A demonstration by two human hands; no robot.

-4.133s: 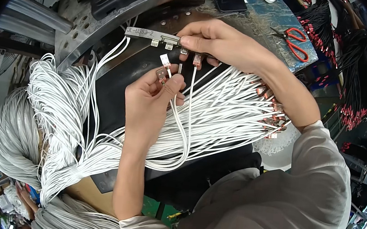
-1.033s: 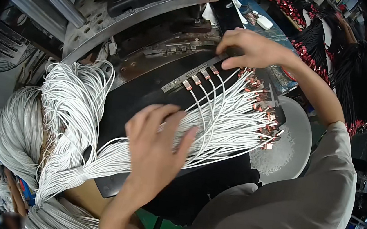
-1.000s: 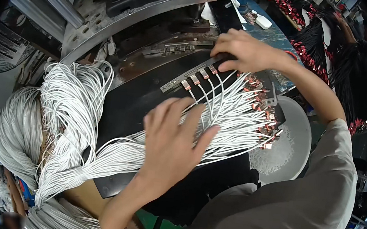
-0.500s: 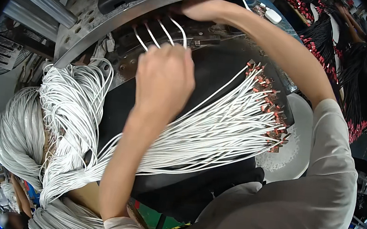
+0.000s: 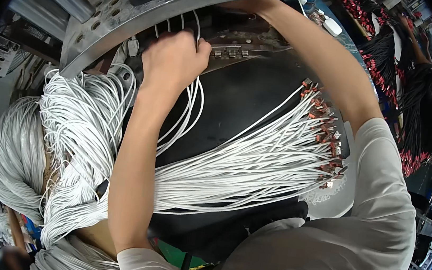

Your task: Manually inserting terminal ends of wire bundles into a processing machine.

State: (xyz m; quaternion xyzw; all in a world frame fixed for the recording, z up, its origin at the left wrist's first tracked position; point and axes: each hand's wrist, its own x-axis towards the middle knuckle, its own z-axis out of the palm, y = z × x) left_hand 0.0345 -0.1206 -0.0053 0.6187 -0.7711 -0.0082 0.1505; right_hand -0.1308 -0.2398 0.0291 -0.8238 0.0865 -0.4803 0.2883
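Note:
My left hand (image 5: 174,58) is closed around several white cables (image 5: 196,26), whose upper ends run up under the curved metal guard of a machine. Below the fist their slack loops down over the black work surface. My right hand (image 5: 252,6) reaches in beneath the guard, and its fingers are hidden there. A metal fixture strip (image 5: 233,53) with small metal connectors on it lies just right of my left hand. Across the work surface spreads a thick fan of white cables (image 5: 245,154), with orange-and-metal plugs (image 5: 328,134) at the right end.
The curved metal guard (image 5: 187,14) overhangs both hands. Large bundles of white cable (image 5: 11,151) hang at the left. A whitish, round-edged surface (image 5: 334,194) sits beyond the plugs. At the far right are black cables with red ends (image 5: 422,100), beside another person's arm (image 5: 416,40).
My left hand has shifted left and slightly up with the cables, and their slack now shows below it. My right hand has gone further under the guard. The view has shifted slightly.

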